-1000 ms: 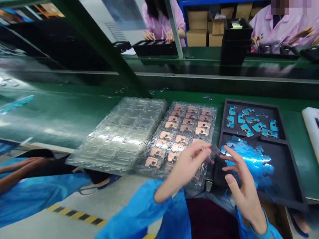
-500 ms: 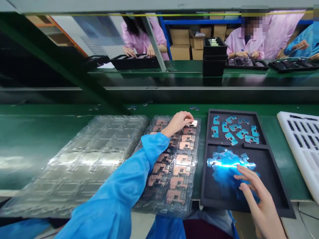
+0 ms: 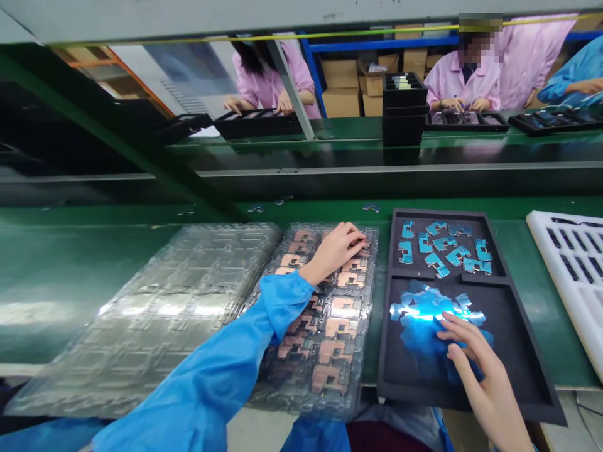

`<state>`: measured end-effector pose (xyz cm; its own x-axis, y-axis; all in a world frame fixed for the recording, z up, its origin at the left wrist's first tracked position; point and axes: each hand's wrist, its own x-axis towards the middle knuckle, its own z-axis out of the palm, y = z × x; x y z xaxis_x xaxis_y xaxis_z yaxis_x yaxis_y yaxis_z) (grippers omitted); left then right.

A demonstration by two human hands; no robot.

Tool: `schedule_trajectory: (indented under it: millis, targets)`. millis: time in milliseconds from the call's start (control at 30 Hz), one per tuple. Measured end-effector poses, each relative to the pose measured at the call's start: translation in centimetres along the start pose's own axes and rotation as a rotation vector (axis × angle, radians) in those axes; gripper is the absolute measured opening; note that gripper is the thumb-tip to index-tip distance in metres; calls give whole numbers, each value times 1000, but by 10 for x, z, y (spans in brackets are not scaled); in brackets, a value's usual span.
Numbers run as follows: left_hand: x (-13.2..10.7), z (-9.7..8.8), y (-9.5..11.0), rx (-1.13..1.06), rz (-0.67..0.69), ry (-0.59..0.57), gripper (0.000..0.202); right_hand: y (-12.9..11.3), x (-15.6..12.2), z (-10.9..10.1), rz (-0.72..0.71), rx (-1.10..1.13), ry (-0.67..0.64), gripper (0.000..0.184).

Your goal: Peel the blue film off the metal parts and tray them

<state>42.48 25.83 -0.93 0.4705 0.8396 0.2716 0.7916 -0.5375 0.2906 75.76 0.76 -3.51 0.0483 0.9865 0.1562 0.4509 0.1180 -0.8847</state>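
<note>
The left hand (image 3: 336,250), in a loose, crinkled blue sleeve (image 3: 211,383), reaches to the far right corner of a clear plastic tray (image 3: 301,402) moulded into rows of shallow square pockets. Its fingers curl down onto the flat, notched copper-coloured plates (image 3: 342,307) that lie in those pockets. The fingertips touch the plates there, but I cannot tell whether they pinch one. The right hand (image 3: 480,370) lies loose with its fingers spread, and its tips rest on a heap of glossy blue film scraps (image 3: 424,314). The scraps fill the near compartment of a matte black tray (image 3: 522,351) just beside the clear one. The smaller far compartment holds a scatter of little angular blue pieces (image 3: 443,248), apart from the hand. To the left, touching the filled tray, lies a second clear pocketed tray (image 3: 155,314), shiny and wrinkled with glare. At the right edge is a white tray (image 3: 570,270) with rows of narrow slots. All of them lie on a smooth green belt (image 3: 70,263). Across it, beyond a stack of black trays (image 3: 405,107), sits a person in a pink coat (image 3: 277,75) with hands on another black tray.
</note>
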Motion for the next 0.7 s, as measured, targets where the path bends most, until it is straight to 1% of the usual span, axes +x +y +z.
schedule_trajectory:
  millis: [200,267,333,400,467,500,533,600,633,700]
  targets:
    - [4,2,2,37,-22,5,23,-6,2,1,-45,-39,33,23]
    - [6,-3,1,37,-16,-10,25,-6,1,-1,-56,-62,50,23]
    - [16,-12,-2,35,-19,-18,29,-3,-1,-5,-71,-77,53,24]
    - [38,-19,-7,38,-39,-8,35,1,-4,-10,-89,-82,45,25]
    - [70,-22,-13,39,-61,0,35,6,-6,-13,-107,-69,27,27]
    - [88,-20,-16,35,-66,-9,32,8,-7,-14,-114,-54,18,28]
    - [106,-16,-19,25,-66,-29,29,9,-8,-15,-120,-37,9,29]
    - [135,-3,-23,-5,-64,-87,29,11,-9,-14,-113,-10,20,28]
    - [146,4,-25,-22,-66,-113,31,11,-9,-14,-93,-2,46,27]
    - [160,16,-26,-54,-80,-140,31,11,-9,-13,-52,1,95,26]
